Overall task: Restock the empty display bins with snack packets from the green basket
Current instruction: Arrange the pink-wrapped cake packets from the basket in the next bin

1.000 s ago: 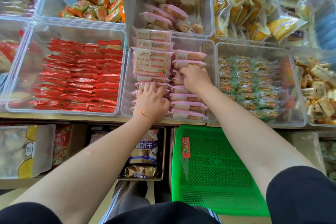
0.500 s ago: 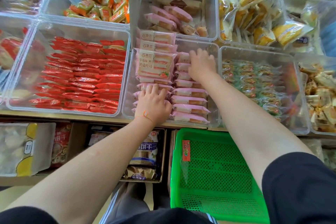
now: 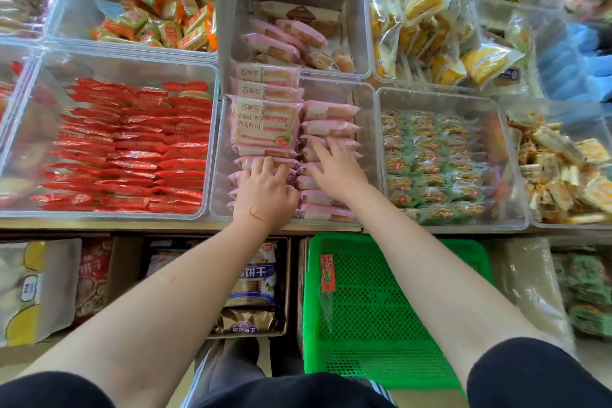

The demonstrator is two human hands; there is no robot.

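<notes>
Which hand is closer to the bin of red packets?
Left. The left hand rests on the pink packets in the middle bin, just beside the bin of red packets. The right hand lies farther away, on the right-hand stack.

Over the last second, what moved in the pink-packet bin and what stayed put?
The right hand went to the far end of the right-hand row of pink packets, then drew back toward the person; it now lies with fingers spread over the middle of that row. The left hand stayed resting on the near packets of the left row. The green basket stayed where it was, holding only one small packet.
</notes>
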